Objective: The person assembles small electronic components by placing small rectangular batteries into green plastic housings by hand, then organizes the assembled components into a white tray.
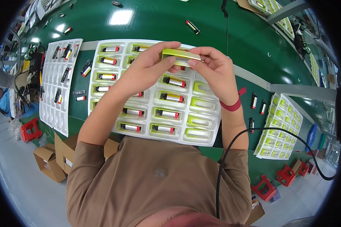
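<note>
Over the far part of a white plastic tray [184, 117], both hands hold a yellow-green plastic housing [182, 53] with a clear side. My left hand [149, 66] has its thumb and fingers closed on its left end. At the right end, my right hand [215, 70] pinches it between thumb and fingers; a red band circles that wrist. Below, the tray's left and middle columns carry green housings with small battery cells [174, 82] with red ends inside. Along its right column lie housings [199, 121] showing no cell. Whether the held housing contains anything is hidden.
To the left is another white tray [55, 98] with scattered cell assemblies. A tray of green housings [279, 125] stands at the right. Loose cells [192, 27] lie on the green table. A black cable [261, 128] arches by my right arm. Red stools [31, 130] and cardboard boxes [49, 162] stand below.
</note>
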`<state>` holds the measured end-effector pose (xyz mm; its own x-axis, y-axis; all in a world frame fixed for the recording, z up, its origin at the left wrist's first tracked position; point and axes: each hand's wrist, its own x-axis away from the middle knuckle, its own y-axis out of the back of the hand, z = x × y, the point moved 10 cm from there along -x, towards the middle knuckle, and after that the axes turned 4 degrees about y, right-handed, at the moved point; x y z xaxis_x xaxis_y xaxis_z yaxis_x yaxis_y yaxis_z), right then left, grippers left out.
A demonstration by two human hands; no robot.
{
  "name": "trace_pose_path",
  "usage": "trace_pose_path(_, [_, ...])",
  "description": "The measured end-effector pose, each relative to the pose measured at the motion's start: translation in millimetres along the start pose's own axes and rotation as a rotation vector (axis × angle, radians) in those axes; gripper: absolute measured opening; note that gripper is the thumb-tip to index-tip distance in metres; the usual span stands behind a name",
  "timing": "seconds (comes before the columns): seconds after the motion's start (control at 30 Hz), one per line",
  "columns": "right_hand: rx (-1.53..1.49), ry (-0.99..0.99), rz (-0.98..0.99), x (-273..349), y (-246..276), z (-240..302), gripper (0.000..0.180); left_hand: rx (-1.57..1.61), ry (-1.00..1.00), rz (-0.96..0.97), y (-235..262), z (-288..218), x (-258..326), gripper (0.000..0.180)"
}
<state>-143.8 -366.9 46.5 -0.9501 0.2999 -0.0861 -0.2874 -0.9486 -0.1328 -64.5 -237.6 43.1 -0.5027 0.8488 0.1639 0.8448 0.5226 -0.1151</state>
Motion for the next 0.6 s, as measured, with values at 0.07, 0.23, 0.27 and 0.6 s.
trace_pose_path(0.07, [0.042, 0.044, 0.001, 0.3, 0.9, 4.6, 0.029, -0.073, -0.024, -0.021, 5.7, 1.2, -0.2, 0.037])
trace_pose_path(0.23, [0.09, 0.152, -0.094, 3.5, 1.4, 8.2, 0.024, -0.084, -0.074, -0.042, 8.9, -1.2, 0.2, 0.032])
trace_pose_path(0.27, [0.222, 0.232, -0.096, 5.5, 0.3, 13.9, 0.022, -0.104, -0.084, -0.064, 9.1, -2.2, 0.2, 0.031])
trace_pose_path(0.6, [0.666, 0.469, -0.212, 29.7, 7.5, 46.1, 0.022, -0.25, -0.151, -0.051, -7.0, -10.6, -4.3, 0.031])
